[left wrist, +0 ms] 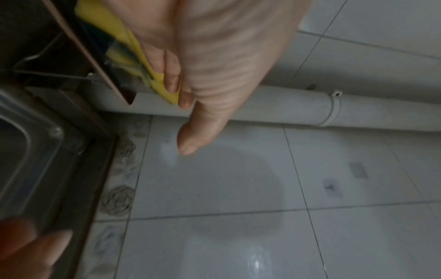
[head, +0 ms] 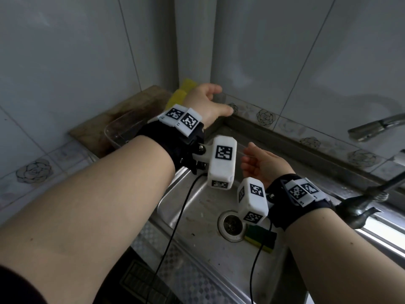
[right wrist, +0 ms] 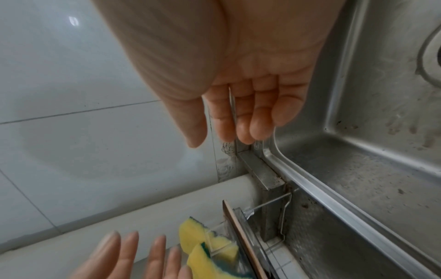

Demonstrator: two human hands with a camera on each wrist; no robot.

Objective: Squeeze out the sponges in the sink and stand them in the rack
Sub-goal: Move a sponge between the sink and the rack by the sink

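Note:
Two yellow sponges with green backs (head: 181, 93) (right wrist: 207, 245) stand in the clear rack (right wrist: 247, 224) in the back left corner, behind the sink (head: 197, 194). My left hand (head: 210, 102) (left wrist: 188, 120) is at them with straight, spread fingers (right wrist: 126, 253); in the left wrist view the fingertips lie against a yellow sponge (left wrist: 133, 47). Another sponge (head: 262, 239), green on top with a yellow edge, lies flat on the sink floor by the drain (head: 231, 224). My right hand (head: 260, 163) (right wrist: 217, 132) hovers over the sink's back edge, fingers relaxed, holding nothing.
A worn wooden board (head: 122, 110) leans on the wall at the left with a clear plastic tub (head: 119, 131) in front of it. The tap (head: 377, 126) and a metal fitting (head: 359, 207) are at the right. A white pipe (left wrist: 286, 107) runs along the tiled corner.

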